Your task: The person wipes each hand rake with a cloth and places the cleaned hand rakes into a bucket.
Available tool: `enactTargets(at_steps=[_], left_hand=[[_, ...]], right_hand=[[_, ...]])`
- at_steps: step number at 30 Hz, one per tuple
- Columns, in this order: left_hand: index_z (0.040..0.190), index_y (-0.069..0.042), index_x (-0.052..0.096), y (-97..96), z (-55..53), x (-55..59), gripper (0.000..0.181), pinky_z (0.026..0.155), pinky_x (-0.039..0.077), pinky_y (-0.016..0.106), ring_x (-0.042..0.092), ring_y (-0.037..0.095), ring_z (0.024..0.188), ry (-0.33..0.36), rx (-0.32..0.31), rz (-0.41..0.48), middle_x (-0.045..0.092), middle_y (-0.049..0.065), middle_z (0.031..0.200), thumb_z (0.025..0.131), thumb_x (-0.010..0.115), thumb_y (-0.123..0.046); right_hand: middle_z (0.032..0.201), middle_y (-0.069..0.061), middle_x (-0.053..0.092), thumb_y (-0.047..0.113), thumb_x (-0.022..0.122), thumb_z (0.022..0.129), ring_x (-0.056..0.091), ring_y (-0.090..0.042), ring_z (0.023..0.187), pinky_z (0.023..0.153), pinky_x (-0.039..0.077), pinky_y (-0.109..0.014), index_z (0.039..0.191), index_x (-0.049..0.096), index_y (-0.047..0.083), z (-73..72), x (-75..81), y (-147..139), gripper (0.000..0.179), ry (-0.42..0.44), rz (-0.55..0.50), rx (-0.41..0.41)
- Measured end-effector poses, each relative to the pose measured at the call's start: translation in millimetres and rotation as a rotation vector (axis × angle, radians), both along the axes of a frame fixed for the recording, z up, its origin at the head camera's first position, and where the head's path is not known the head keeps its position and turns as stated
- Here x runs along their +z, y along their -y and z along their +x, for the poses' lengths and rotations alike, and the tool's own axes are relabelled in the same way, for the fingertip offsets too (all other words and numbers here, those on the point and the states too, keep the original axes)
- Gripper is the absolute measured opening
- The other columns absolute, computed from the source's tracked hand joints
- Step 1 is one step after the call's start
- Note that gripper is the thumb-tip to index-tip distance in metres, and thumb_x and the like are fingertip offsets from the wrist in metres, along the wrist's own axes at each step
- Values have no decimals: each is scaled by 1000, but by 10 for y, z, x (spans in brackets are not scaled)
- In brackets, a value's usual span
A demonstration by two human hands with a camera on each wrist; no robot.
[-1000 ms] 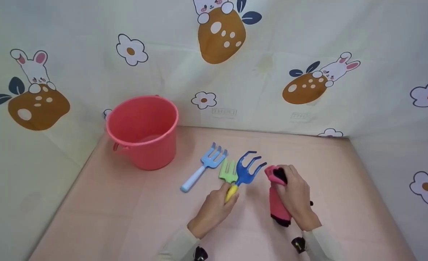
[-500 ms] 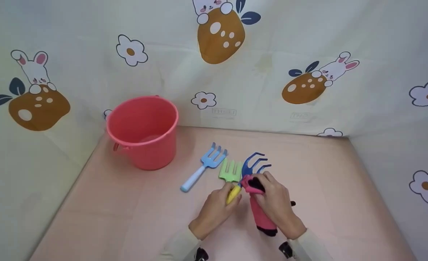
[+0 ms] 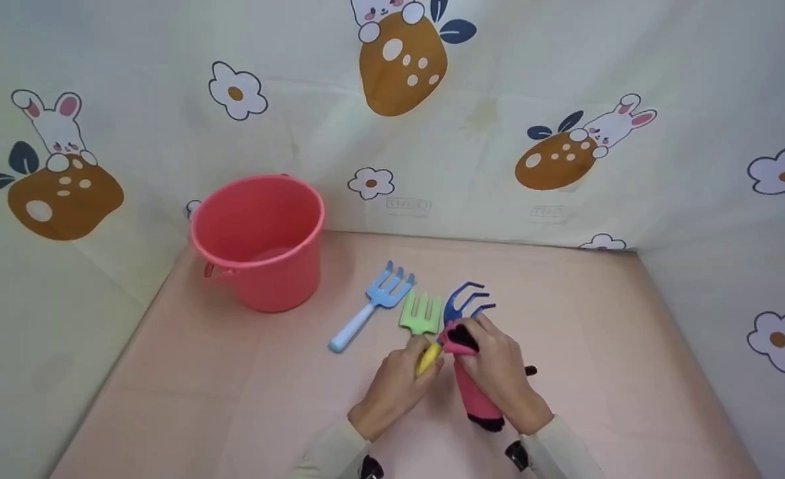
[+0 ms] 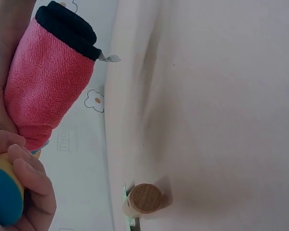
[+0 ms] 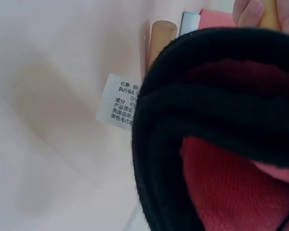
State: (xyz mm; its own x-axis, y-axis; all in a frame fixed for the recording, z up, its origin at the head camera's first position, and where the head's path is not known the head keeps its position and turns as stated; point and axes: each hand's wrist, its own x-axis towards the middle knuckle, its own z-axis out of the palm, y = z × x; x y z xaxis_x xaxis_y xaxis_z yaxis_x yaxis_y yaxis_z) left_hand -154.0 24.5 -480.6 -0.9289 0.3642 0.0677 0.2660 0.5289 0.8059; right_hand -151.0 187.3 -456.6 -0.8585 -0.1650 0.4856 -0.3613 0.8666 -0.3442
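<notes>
While my left hand [image 3: 392,386] grips the blue rake [image 3: 452,313] by its yellow handle [image 3: 428,360], my right hand [image 3: 501,366] grips the pink cloth [image 3: 473,392]; its tag [image 5: 118,103] reads 成分, 产品等级.

Head view: left hand [image 3: 392,386] is gripping at six o'clock, left forearm [image 3: 336,449] pointing between one and two. Right hand [image 3: 500,366] is gripping at five, right forearm [image 3: 560,447] pointing toward eleven.

Bare hands [image 3: 392,386], plain off-white sleeves [image 3: 332,449] L + R, w/ a small shiny blk wrist cam [image 3: 517,456] on each side tbh.
</notes>
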Motion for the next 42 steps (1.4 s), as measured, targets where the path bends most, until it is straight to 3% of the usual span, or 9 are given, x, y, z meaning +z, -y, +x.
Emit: enactTargets(at_steps=[12, 18, 23, 34, 42], left_hand=[[109, -13, 53, 1, 27, 0, 24, 53, 39, 17, 46, 3, 62, -35, 14, -24, 50, -5, 72, 94, 53, -32], [109, -13, 51, 24, 58, 45, 22, 54, 40, 17, 48, 3, 61, -96, 1, 14, 54, -2, 74, 93, 55, -27], [113, -13, 50, 18, 60, 77, 24, 54, 40, 16, 47, 3, 62, -51, -22, 30, 53, -2, 76, 95, 52, -29], [106, -14, 49, -11, 56, 85, 20, 55, 38, 17, 46, 5, 63, 34, -42, 9, 47, -4, 77, 95, 53, -30], [100, -16, 49, -31, 81, 67, 17, 53, 37, 19, 46, 6, 62, 76, -29, -4, 45, -3, 76, 94, 55, -31]], right_hand=[[82, -9, 62, 18, 74, 78, 56, -17, 60, 57, 54, -34, 100, 61, 6, -89, -44, 15, 28, 2, 49, -119], [83, -7, 63, 16, 74, 77, 59, -18, 68, 63, 53, -37, 95, 60, 7, -150, -170, -117, 25, 54, -95, -164], [86, -9, 63, 14, 73, 79, 59, -20, 73, 69, 54, -40, 98, 60, 5, -151, -202, -174, 24, 67, -178, -182], [81, -11, 61, 9, 70, 79, 59, -21, 65, 63, 55, -39, 94, 56, 4, -221, -224, -225, 21, -7, -99, -226], [74, -11, 58, 7, 65, 79, 54, -21, 58, 55, 48, -36, 90, 54, 4, -266, -246, -262, 16, -25, -96, -267]])
